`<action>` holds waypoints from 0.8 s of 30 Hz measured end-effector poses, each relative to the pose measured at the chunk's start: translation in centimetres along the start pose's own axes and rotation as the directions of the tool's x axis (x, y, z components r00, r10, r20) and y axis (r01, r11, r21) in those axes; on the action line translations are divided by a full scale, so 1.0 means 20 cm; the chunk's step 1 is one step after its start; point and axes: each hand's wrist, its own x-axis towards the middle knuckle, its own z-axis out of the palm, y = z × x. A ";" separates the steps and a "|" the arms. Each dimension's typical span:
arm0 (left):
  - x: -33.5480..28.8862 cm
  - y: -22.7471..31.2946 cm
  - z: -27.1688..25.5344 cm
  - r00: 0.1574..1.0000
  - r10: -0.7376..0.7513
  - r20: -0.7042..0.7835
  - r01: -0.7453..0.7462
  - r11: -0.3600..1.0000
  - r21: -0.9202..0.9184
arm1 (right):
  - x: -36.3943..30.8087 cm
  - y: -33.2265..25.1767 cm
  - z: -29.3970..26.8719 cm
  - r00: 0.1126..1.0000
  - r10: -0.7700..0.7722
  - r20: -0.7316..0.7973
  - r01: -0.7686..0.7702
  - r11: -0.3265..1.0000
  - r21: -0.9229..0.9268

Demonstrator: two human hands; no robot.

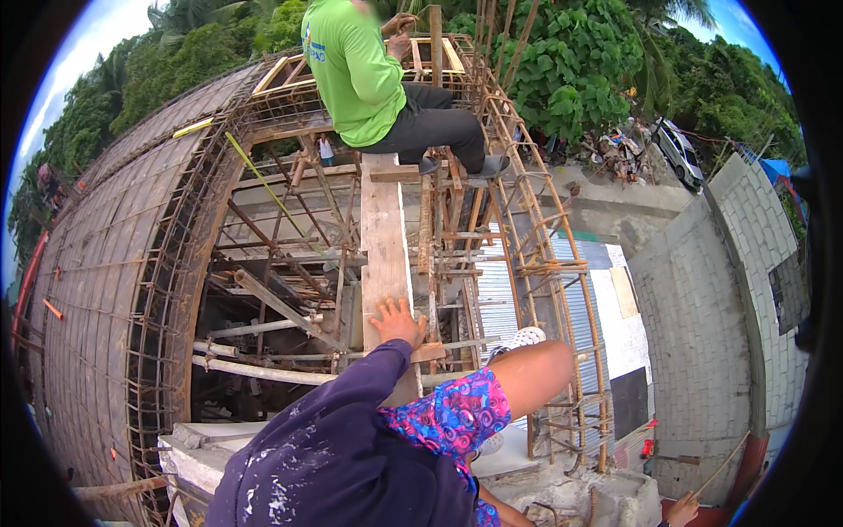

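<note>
My left hand, in a dark, paint-spotted sleeve, lies flat with fingers spread on a long wooden plank. The plank runs away from me over a gap in the framework; a short wood block sits at its near end. At the lower right edge, my right hand is only partly in view, its fingers closed at the end of a thin stick. A co-worker in a green shirt sits at the plank's far end, both hands raised near a wooden post.
Rebar cages border the opening, left and right. Below lie scaffold poles and corrugated roofing. A yellow tape-like strip slants across the gap. Rough concrete is beside me; a block wall stands right.
</note>
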 end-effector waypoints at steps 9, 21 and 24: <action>0.01 -0.02 0.00 0.999 -0.010 -0.045 0.009 0.999 -0.034 | -0.12 0.11 0.61 0.916 0.104 0.388 -0.307 0.805 0.508; -0.04 0.03 0.03 0.990 -0.057 -0.127 0.045 0.995 -0.094 | -0.10 -0.23 0.16 0.734 0.225 0.641 -0.393 0.911 0.129; -0.04 0.03 0.04 0.983 -0.099 -0.156 0.079 0.988 -0.132 | -0.10 -0.31 0.03 0.737 0.253 0.627 -0.398 0.912 0.099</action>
